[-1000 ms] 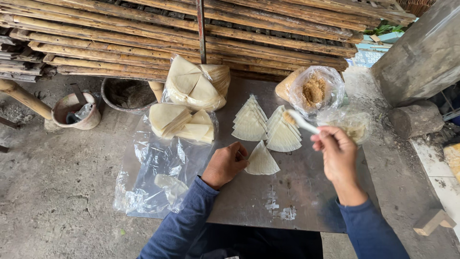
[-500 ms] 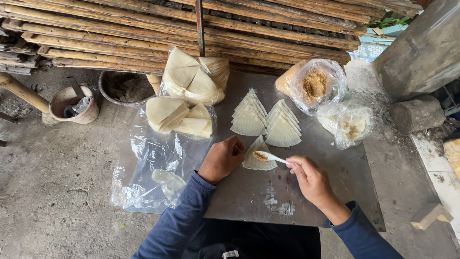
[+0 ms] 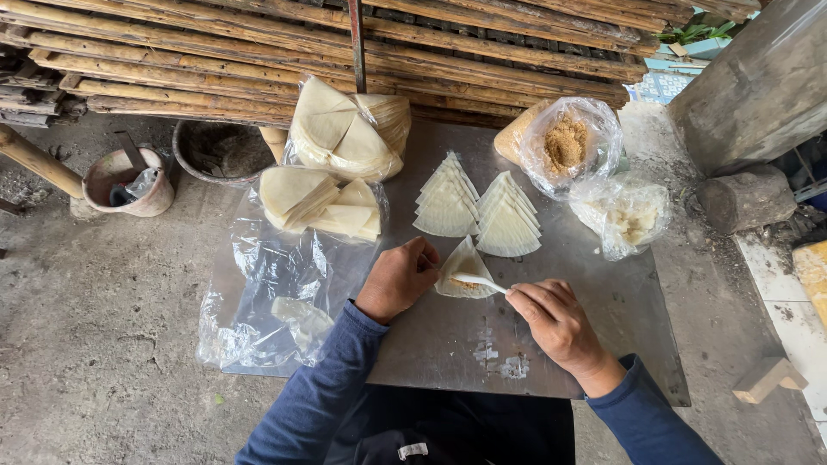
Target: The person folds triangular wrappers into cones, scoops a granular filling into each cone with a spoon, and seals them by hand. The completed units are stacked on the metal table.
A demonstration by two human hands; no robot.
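Presently filling is being spread onto a triangular wrapper near the metal table (front middle): steadied by the pinching left hand, while a pale spatula is being gripped by the right hand; folding would likely be called for next.

Soft even daylight, sharp focus, faint shadows

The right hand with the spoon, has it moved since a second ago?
Yes. The right hand came down from near the bag of brown filling to the wrapper at the table's middle.
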